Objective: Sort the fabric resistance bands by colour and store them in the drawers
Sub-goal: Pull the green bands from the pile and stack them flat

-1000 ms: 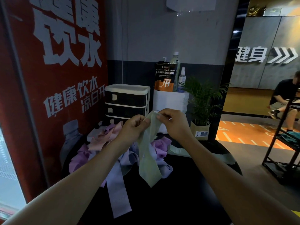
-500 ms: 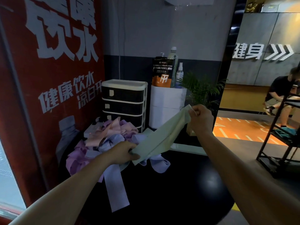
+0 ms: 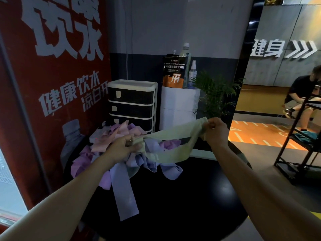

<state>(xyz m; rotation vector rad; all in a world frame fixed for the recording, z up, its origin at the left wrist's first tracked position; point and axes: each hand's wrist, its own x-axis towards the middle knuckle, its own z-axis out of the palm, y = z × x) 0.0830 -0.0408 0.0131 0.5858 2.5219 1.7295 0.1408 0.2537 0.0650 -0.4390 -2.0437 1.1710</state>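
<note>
A pale green fabric band point(image 3: 171, 145) is stretched out above the round black table point(image 3: 182, 197). My left hand point(image 3: 124, 147) grips its left end and my right hand point(image 3: 214, 132) pinches its right end, a little higher. Beneath it lies a heap of pink, purple and lilac bands point(image 3: 111, 148); one long lilac band point(image 3: 124, 190) trails toward me. The black drawer unit with a white frame point(image 3: 132, 102) stands behind the heap, its drawers closed.
A white box point(image 3: 178, 106) carrying a pouch and bottles stands right of the drawers, beside a potted plant point(image 3: 217, 96). A red poster wall point(image 3: 52, 84) runs along the left. A black metal rack point(image 3: 302, 140) and a seated person point(image 3: 300, 96) are at the right.
The green band hung bunched between both hands held close together. My hands have drawn apart, the left down-left, the right out to the right, pulling the band out lengthwise.
</note>
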